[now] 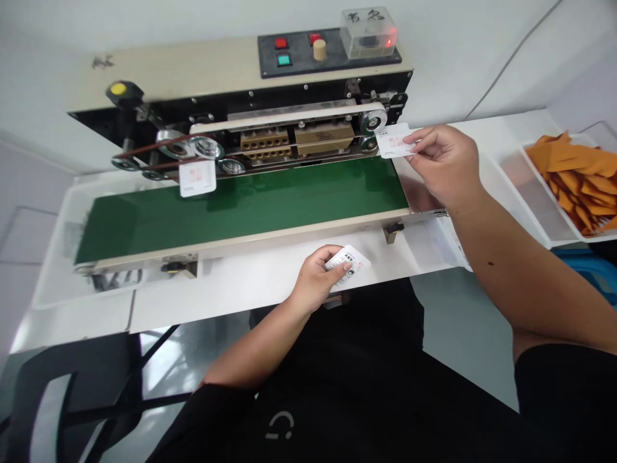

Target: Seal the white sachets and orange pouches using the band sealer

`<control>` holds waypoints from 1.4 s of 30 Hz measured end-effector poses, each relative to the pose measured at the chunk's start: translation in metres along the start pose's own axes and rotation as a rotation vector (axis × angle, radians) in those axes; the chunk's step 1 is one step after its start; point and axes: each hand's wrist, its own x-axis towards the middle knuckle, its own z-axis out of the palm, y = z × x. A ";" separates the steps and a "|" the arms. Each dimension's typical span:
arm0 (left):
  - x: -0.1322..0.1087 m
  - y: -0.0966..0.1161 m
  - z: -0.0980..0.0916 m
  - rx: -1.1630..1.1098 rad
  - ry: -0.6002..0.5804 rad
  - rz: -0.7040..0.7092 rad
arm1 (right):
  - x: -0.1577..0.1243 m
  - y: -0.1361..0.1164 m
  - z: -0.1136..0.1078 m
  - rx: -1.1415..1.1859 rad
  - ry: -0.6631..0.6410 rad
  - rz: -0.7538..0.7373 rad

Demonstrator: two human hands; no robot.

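Between thumb and fingers, my right hand (446,157) pinches a small white printed packet (393,141). That packet's far edge is at the right-end rollers (372,121) of a band sealing machine (212,77). My left hand (315,276) is closed around one or more white packets (351,262) with black print, low over the table's front edge; how many is hidden. Another white packet (197,179) hangs upright from the belts at the machine's left end, above the green conveyor belt (270,199).
Red and green buttons and a knob (319,49) sit on the control panel, beside a clear plastic box (369,35). At right, a white bin (540,193) holds orange pieces (578,173). A clear tray (53,257) stands under the conveyor's left end. A dark chair (91,386) is lower left.
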 end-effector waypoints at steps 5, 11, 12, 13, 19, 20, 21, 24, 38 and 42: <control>0.003 0.003 0.000 0.009 -0.004 -0.009 | 0.003 0.000 0.000 -0.098 -0.122 -0.041; 0.004 0.004 0.000 -0.002 0.002 0.001 | -0.029 -0.027 -0.006 -0.202 -0.026 -0.034; 0.004 0.003 0.000 -0.009 0.008 0.006 | -0.039 -0.035 -0.006 -0.192 0.012 -0.042; 0.004 0.003 0.001 -0.021 0.013 0.011 | -0.051 -0.043 -0.004 -0.176 0.044 -0.050; 0.004 0.008 0.011 -0.147 0.024 0.033 | -0.126 -0.083 0.018 0.047 0.044 0.044; 0.003 0.011 0.014 -0.166 0.031 0.039 | -0.137 -0.087 0.023 0.065 0.027 0.074; 0.002 0.013 0.016 -0.183 0.039 0.045 | -0.146 -0.090 0.027 0.073 0.013 0.097; 0.000 0.019 0.024 -0.225 0.059 0.077 | -0.167 -0.097 0.037 0.069 -0.033 0.106; -0.015 0.028 0.035 -0.305 0.039 0.008 | -0.188 -0.092 0.047 -0.466 -0.180 -0.533; -0.014 0.027 0.032 -0.335 0.027 -0.023 | -0.176 -0.087 0.041 -0.540 -0.160 -0.636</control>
